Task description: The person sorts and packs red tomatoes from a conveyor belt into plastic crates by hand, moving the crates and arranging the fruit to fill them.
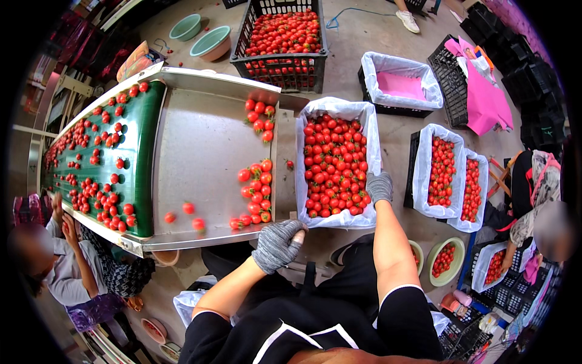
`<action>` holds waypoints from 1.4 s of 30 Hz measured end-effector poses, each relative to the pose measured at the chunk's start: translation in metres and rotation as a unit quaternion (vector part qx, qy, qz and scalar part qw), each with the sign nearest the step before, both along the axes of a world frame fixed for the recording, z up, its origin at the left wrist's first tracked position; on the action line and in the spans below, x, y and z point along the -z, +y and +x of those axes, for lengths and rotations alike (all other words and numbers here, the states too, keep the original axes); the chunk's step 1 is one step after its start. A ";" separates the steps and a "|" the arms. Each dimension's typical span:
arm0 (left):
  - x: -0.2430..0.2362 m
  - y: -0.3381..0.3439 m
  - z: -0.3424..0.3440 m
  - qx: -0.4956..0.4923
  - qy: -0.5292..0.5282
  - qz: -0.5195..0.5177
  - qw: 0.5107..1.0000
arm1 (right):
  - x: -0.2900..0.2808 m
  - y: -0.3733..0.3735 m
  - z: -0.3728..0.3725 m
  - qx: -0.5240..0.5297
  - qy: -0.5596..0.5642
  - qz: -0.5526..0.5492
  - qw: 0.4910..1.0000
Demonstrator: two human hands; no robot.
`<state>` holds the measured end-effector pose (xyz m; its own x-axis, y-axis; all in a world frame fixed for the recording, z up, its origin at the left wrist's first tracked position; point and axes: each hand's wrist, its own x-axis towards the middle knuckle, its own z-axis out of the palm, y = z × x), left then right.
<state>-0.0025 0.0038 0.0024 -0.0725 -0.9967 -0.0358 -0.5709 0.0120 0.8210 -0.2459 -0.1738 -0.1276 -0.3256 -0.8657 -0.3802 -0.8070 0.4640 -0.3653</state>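
Note:
A crate lined with white plastic film [337, 107] stands in front of me, heaped with red cherry tomatoes [337, 161]. My right hand [380, 187], in a grey knitted glove, is closed on the crate's right rim. My left hand [279, 246], gloved alike, is a curled fist by the crate's near left corner. Whatever its fingers may hold is hidden. To the left, a metal chute [197, 133] carries loose tomatoes along its right end, and a few blurred ones roll near its front edge. Beyond the chute, a green conveyor belt [142, 176] bears scattered tomatoes.
A black crate [277, 64] of tomatoes stands behind. At right are an upper lined crate [371, 67] with a pink sheet, two lined crates of tomatoes [442, 170] and a pale green basin [445, 262]. Co-workers sit at left [76, 267] and right [533, 212].

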 end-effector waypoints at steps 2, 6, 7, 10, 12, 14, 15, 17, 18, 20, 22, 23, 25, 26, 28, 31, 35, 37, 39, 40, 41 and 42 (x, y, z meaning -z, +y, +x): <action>-0.001 0.000 0.000 -0.001 0.000 0.009 1.000 | -0.003 0.000 0.002 0.000 -0.006 0.000 1.000; -0.002 0.000 0.000 -0.001 -0.004 0.007 1.000 | -0.002 0.000 0.000 0.005 -0.014 -0.005 1.000; -0.001 0.001 0.000 -0.001 -0.004 0.005 1.000 | -0.002 0.001 0.001 0.006 -0.014 -0.004 1.000; 0.001 0.001 0.000 -0.003 -0.005 -0.021 1.000 | -0.003 0.000 0.001 0.005 -0.017 0.001 1.000; 0.001 0.001 0.000 -0.005 -0.005 -0.032 0.999 | -0.003 0.000 0.001 0.003 -0.015 0.002 1.000; 0.001 0.001 0.000 -0.004 -0.005 -0.029 1.000 | -0.003 0.001 0.002 0.000 -0.009 -0.001 1.000; 0.001 0.001 0.000 -0.004 -0.005 -0.030 1.000 | 0.000 0.001 0.000 0.002 -0.002 -0.006 1.000; 0.001 0.000 -0.001 -0.002 -0.005 -0.033 0.999 | 0.011 0.000 -0.005 0.005 0.012 -0.015 1.000; 0.001 0.000 -0.001 -0.003 -0.008 -0.035 0.999 | 0.009 0.000 -0.003 0.003 0.009 -0.009 1.000; 0.001 0.001 0.000 -0.004 -0.013 -0.039 0.999 | 0.003 0.000 0.000 0.000 0.002 0.004 1.000; 0.001 0.001 0.000 -0.004 -0.015 -0.042 0.999 | 0.001 -0.001 0.000 -0.003 0.001 0.005 1.000; 0.001 0.001 0.000 -0.004 -0.016 -0.043 0.999 | 0.001 -0.001 0.000 -0.005 0.000 0.006 1.000; 0.001 0.001 0.000 -0.003 -0.014 -0.039 0.999 | 0.000 0.000 0.000 0.000 0.000 0.004 1.000; 0.001 0.001 0.000 -0.003 -0.013 -0.038 0.999 | 0.000 0.000 0.000 0.003 0.000 0.002 1.000; 0.001 0.001 -0.001 -0.007 -0.013 -0.039 0.999 | 0.000 0.000 0.000 0.001 -0.007 0.005 1.000; 0.001 0.000 -0.002 -0.010 -0.011 -0.041 0.999 | 0.002 0.000 -0.001 -0.001 0.001 0.001 1.000; 0.003 0.001 -0.002 -0.008 -0.012 -0.045 0.999 | 0.005 0.000 -0.003 0.005 0.005 0.003 1.000; 0.004 0.002 -0.002 -0.013 -0.014 -0.046 0.999 | -0.005 -0.001 0.002 0.000 -0.010 0.025 1.000; 0.004 0.001 -0.003 -0.015 -0.014 -0.047 0.999 | -0.005 -0.001 0.001 -0.002 -0.012 0.029 0.999; 0.004 0.001 -0.003 -0.014 -0.014 -0.048 0.999 | 0.001 -0.002 -0.002 0.000 -0.006 0.023 1.000; 0.004 0.000 -0.004 -0.014 -0.013 -0.049 0.999 | 0.005 -0.002 -0.005 0.002 0.000 0.016 1.000; 0.004 0.000 -0.004 -0.015 -0.013 -0.049 0.999 | 0.005 -0.001 -0.003 0.004 0.000 0.012 1.000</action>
<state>-0.0069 0.0039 -0.0019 -0.0425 -0.9972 0.0611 -0.5940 0.0744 0.8010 -0.2494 -0.1751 -0.1324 -0.3322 -0.8536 -0.4012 -0.8039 0.4788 -0.3529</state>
